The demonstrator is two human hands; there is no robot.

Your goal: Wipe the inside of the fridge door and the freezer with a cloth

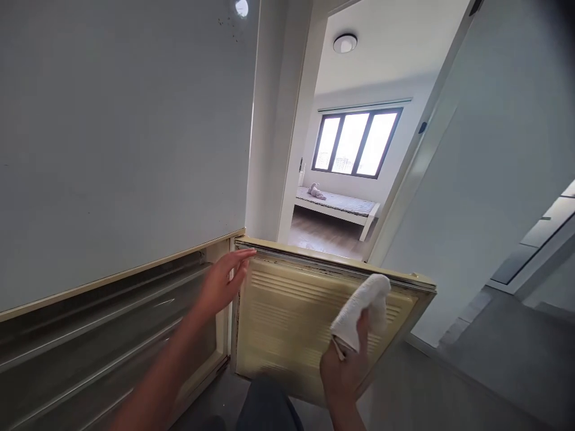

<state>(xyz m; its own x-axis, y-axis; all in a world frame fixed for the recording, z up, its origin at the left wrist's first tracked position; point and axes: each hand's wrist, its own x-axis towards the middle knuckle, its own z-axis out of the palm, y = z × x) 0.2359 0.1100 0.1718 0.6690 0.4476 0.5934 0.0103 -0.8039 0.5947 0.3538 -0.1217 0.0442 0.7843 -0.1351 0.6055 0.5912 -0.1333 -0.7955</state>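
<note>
An open fridge or freezer door (278, 311) with a yellowed, ribbed inner panel stands in front of me. Dark grime marks the seal (309, 261) along its top edge. My left hand (227, 278) reaches to the hinge-side corner, fingers stretched out and fingertips on or very near the seal. In my right hand (344, 365) is a bunched white cloth (362, 308), in front of the door's free side; whether the cloth touches the panel I cannot tell. Left of the door, the lower compartment (112, 347) is open and shows ribbed drawer-like fronts.
A large grey upper panel (126, 131) rises above the open compartment. Beyond the door, a doorway leads to a room with a window (357, 143) and a bed (341, 203). My knee (268, 407) is below the door, and a grey wall (485, 149) stands right.
</note>
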